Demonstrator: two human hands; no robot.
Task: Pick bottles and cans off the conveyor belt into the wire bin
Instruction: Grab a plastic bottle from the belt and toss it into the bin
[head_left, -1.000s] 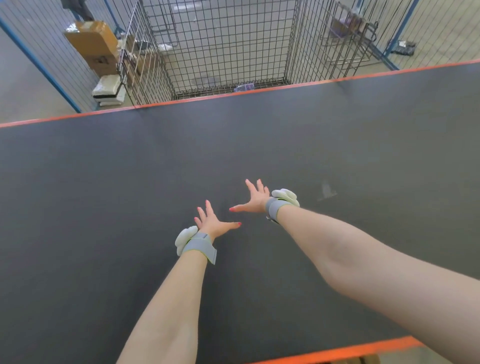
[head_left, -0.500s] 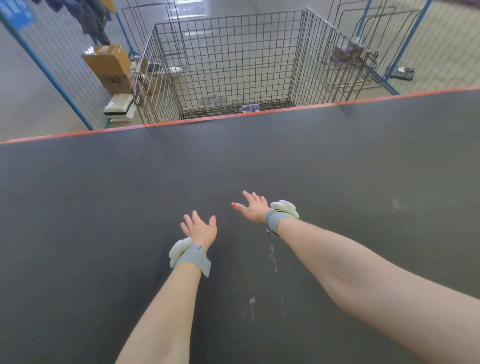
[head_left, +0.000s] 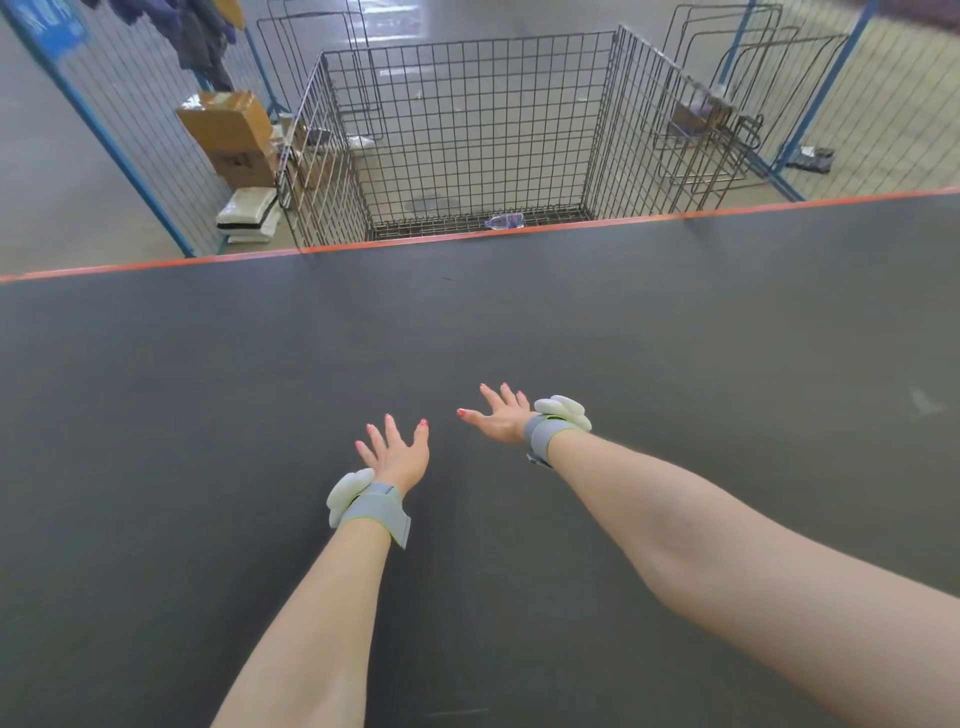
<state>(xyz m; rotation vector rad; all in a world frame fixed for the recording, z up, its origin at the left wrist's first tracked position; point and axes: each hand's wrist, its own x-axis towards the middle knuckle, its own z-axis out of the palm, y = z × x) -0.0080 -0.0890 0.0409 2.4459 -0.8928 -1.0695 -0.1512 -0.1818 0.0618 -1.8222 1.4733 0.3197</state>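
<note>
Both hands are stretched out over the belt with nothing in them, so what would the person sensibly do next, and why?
Probably draw both arms back and wait. The left hand and right hand are open and empty, the visible conveyor belt carries no bottle or can, and one clear bottle already lies in the wire bin.

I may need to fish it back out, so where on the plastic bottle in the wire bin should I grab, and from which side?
Grip the clear plastic bottle round its middle, coming straight down from above. It lies on its side on the wire bin floor, hard against the near wall by the belt's orange edge, so the mesh blocks a sideways reach. Both hands are empty.
</note>
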